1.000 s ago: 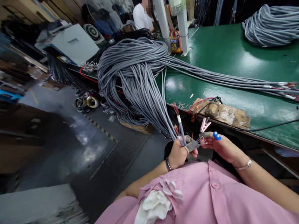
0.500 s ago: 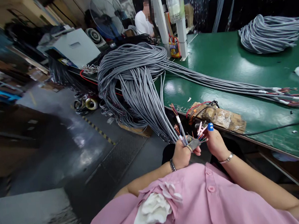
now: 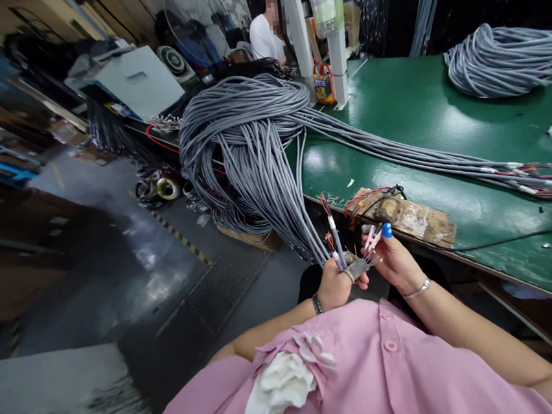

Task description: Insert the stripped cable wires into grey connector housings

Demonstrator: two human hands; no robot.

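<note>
My left hand [image 3: 335, 284] is closed around the ends of grey cables [image 3: 273, 181], whose thin coloured wires fan out above and to the right of the fist. Close on its right, my right hand [image 3: 398, 263], with a blue cover on a fingertip, has its fingers bent at a small pink tool [image 3: 372, 241] beside the wire ends. The tool's lower part and the exact grip are too small to make out. The large grey bundle hangs over the table's edge, and some of its cables run right to stripped ends [image 3: 542, 181].
A wooden block [image 3: 418, 219] with wires lies at the front edge of the green table [image 3: 423, 114]. Farther back are a coiled grey cable bundle [image 3: 501, 61] and a white post [image 3: 338, 51]. A person [image 3: 263, 37] in white sits beyond.
My right hand has turned slightly, and its fingers are now nearer the wire ends with the pink tool. My left hand keeps its hold on the cables. The view has shifted slightly.
</note>
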